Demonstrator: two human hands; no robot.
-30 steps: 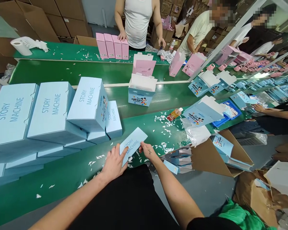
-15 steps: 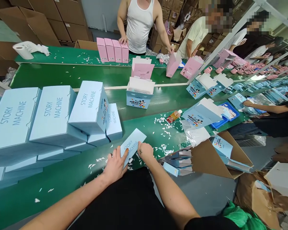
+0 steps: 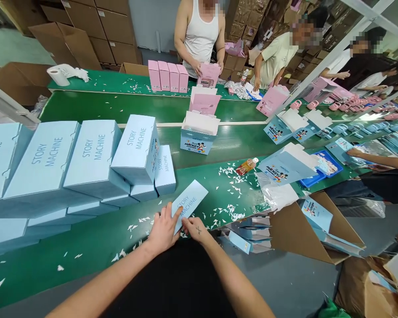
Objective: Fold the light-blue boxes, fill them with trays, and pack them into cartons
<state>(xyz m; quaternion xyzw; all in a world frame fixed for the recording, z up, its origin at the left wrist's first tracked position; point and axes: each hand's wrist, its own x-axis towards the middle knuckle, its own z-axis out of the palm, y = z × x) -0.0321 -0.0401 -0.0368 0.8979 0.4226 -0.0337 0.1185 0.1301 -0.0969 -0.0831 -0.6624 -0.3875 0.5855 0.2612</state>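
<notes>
light: bright, even, overhead | shadows: soft | glare: green belt (image 3: 239, 137) sheen | edges: wide-angle stretch | focus: sharp

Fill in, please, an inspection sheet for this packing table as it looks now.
Surface: green table, strewn with white paper scraps.
Job's things: flat carton printed STORY MACHINE, lying at the near edge; stacked blue boxes to its left.
Clutter: orange bottle, plastic bags, paper roll.
Grippers: left hand flat, fingers on the carton's near end; right hand pinches its near corner.
Cables: nothing seen.
Surroundings: conveyor belt with open boxes; other persons opposite with pink boxes; brown cartons behind; cardboard box at right.
</notes>
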